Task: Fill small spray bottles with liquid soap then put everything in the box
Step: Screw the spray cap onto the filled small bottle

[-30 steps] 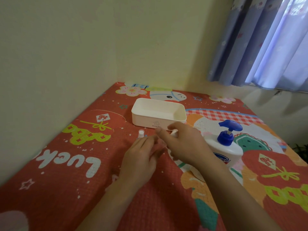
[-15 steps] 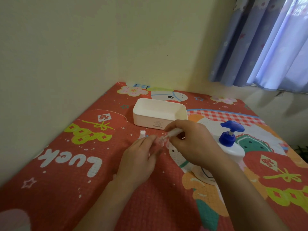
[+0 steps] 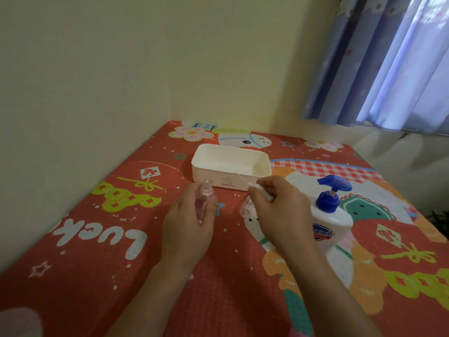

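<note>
The small clear spray bottle (image 3: 203,200) is held in the left hand (image 3: 188,229), just in front of the white box (image 3: 229,166) and toward its left corner. Its long axis runs away from the person, tilted up, with the open neck pointing toward the box's near wall and the base tucked against the palm. The left fingers are curled round the body of the bottle, which shows between them.

The right hand (image 3: 279,210) sits in front of the box's right half, well apart from the left hand. Its thumb and fingers pinch the white spray head (image 3: 261,192), and the thin dip tube (image 3: 240,178) sticks out of it — slanting up and left so that its tip crosses the near wall of the box. Another small clear piece (image 3: 245,206) lies partly hidden under the right hand; what it is cannot be told.

The box stands open, rim up, on the red patterned mat (image 3: 85,239). To the right of the box and nearer the person stands the white soap pump bottle (image 3: 331,223), upright, its blue pump nozzle pointing right. Behind the box rises a pale wall, and a blue curtain (image 3: 388,62) hangs far to its right.
</note>
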